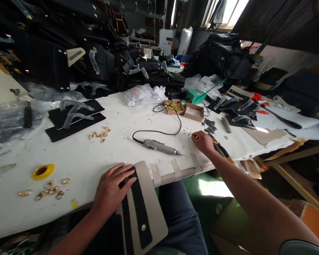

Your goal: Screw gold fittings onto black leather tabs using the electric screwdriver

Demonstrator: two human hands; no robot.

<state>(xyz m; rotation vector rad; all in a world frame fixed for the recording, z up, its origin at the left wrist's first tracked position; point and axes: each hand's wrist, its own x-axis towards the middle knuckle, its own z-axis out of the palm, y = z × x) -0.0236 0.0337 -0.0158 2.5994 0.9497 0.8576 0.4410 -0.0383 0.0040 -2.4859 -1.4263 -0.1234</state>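
Note:
My left hand (114,186) lies flat with fingers stretched over the top of a beige panel (155,216), which hangs past the table's near edge above my lap. Two black straps (139,205) run along the panel, and one bears a round brass stud (143,227) near its lower end. My right hand (203,141) rests on the tabletop with its fingers curled together beside small scattered brass pieces (185,132). Whatever is between those fingertips is too small to make out. Between my hands lies a grey electric screwdriver (162,147) with its bit pointing right.
Pliers (220,148) lie beside my right wrist. Behind are a cardboard box of brass hardware (174,106) and dark flat pieces (210,125). Gold clasps (51,190) and a yellow tape roll (43,171) sit at left. Black bags (101,63) are piled at the back.

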